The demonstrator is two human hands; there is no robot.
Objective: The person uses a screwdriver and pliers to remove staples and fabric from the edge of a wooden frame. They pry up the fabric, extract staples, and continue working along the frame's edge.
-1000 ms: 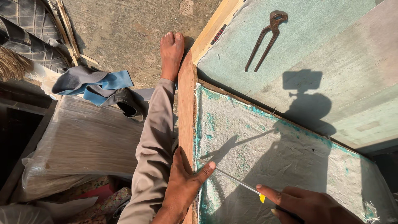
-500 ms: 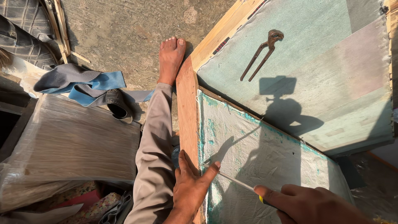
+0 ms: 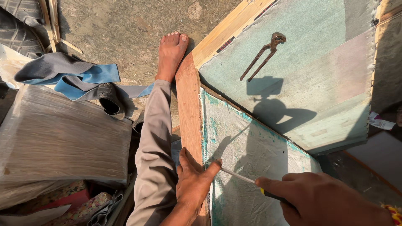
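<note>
Screwdriver (image 3: 251,183), clenched in right hand (image 3: 322,201), tip at frame's (image 3: 189,113) inner edge beside left hand (image 3: 193,184), which presses flat, holding nothing; risk: a slip off the seemingly thin lining (image 3: 251,155) stabs the thumb.

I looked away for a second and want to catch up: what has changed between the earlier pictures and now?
Little. The left hand stays pressed on the wooden frame rail, thumb out to the screwdriver shaft. The right hand keeps its grip on the handle and has edged slightly toward the left hand. The view itself shifted. The pincers on the green panel and the bare foot stayed put.
</note>
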